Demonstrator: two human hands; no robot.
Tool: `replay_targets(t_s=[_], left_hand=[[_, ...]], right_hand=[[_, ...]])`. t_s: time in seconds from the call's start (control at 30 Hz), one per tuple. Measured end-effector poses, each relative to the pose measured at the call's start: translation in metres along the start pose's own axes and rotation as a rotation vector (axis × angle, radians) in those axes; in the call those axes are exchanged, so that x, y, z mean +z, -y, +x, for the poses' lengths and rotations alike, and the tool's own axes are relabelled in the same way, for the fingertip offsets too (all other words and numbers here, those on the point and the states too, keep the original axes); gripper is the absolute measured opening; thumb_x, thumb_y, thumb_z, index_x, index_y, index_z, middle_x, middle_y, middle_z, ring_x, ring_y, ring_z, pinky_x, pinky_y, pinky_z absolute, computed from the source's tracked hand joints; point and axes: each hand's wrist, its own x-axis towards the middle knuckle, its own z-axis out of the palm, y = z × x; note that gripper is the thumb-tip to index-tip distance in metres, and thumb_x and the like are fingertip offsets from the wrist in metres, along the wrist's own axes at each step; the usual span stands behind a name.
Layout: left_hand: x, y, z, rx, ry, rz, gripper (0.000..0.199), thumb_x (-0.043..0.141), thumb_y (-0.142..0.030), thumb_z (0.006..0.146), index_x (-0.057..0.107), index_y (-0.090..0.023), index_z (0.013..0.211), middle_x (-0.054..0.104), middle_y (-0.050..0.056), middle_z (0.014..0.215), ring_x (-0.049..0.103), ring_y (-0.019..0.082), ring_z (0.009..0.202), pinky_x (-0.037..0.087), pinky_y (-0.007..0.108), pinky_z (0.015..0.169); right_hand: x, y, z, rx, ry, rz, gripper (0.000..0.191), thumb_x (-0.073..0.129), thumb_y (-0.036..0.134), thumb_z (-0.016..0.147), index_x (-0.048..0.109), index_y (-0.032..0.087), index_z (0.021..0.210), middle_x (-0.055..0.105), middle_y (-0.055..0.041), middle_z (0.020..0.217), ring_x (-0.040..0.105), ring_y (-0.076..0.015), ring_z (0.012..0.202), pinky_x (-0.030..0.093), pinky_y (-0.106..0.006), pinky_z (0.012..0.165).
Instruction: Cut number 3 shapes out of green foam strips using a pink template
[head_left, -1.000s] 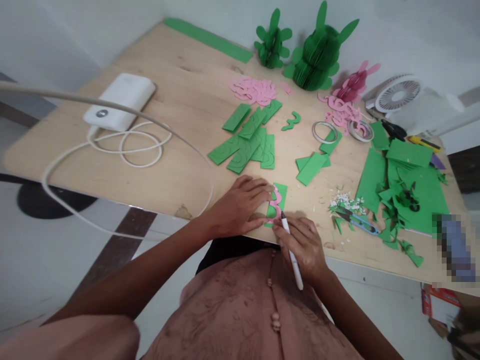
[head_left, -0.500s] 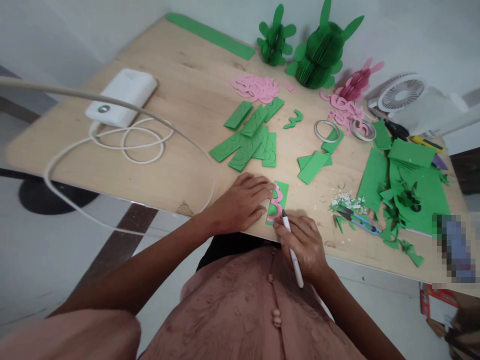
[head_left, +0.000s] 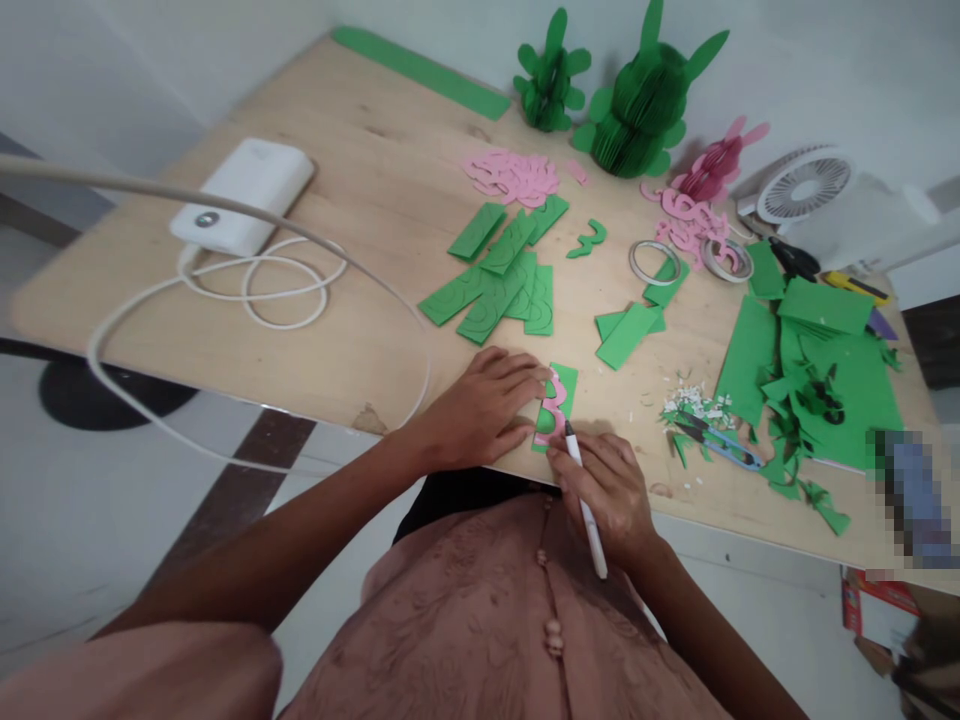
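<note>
At the table's front edge, a pink paper cutout (head_left: pixel 554 418) shaped like a 3 lies on a green paper strip (head_left: pixel 568 383). My left hand (head_left: pixel 484 408) rests flat with its fingers stretched out, their tips on the cutout's left side. A white pen (head_left: pixel 587 510) with a dark tip is pinched in my right hand (head_left: pixel 616 490). Its tip touches or nearly touches the right edge of the cutout, low down. Green strips with drawn curves (head_left: pixel 491 300) lie beyond my left hand, and blank green strips (head_left: pixel 628 335) beyond my right.
Blue snips (head_left: pixel 724 440) lie among paper scraps (head_left: pixel 694 402) on the right. Pink cutouts (head_left: pixel 514 176), a tape roll (head_left: pixel 654 263) and green paper figures (head_left: pixel 637 110) stand or lie farther back. At left, a white power bank (head_left: pixel 244 195) trails a looped cable (head_left: pixel 285 322).
Hardly anything differs. Both hands, the pen and the pink cutout keep almost the same places; the view has shifted very slightly.
</note>
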Motion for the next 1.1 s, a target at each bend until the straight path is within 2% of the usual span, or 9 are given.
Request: replay_targets(t_s=[0.63, 0.9, 1.1], left_hand=[[-0.0007, -0.0005, 0.0001, 0.018, 0.001, 0.015, 0.030, 0.052, -0.025, 0.089, 0.054, -0.017, 0.118, 0.053, 0.009, 0.141, 0.039, 0.027, 0.135, 0.026, 0.047, 0.114], [-0.0008, -0.0008, 0.0002, 0.013, 0.003, 0.009, 0.032, 0.052, -0.029, 0.090, 0.053, -0.017, 0.119, 0.052, 0.010, 0.142, 0.038, 0.027, 0.136, 0.025, 0.048, 0.114], [0.0015, 0.0010, -0.0003, 0.013, -0.007, 0.009, 0.029, 0.055, -0.031, 0.089, 0.054, -0.018, 0.116, 0.052, 0.009, 0.142, 0.039, 0.027, 0.135, 0.025, 0.048, 0.114]], right_hand=[[-0.0009, 0.0010, 0.0025, -0.002, -0.005, 0.014, 0.036, 0.054, 0.006, 0.088, 0.061, 0.021, 0.120, 0.074, -0.0077, 0.111, 0.065, -0.0224, 0.106, 0.044, -0.041, 0.091], [-0.0018, 0.0020, 0.0046, -0.008, -0.013, 0.009, 0.032, 0.054, 0.005, 0.088, 0.063, 0.018, 0.116, 0.075, -0.0083, 0.104, 0.066, -0.0234, 0.103, 0.044, -0.041, 0.089], [0.0006, 0.0004, 0.0009, -0.013, -0.018, 0.006, 0.033, 0.055, 0.008, 0.089, 0.061, 0.020, 0.119, 0.074, -0.0083, 0.110, 0.065, -0.0231, 0.108, 0.043, -0.041, 0.093]])
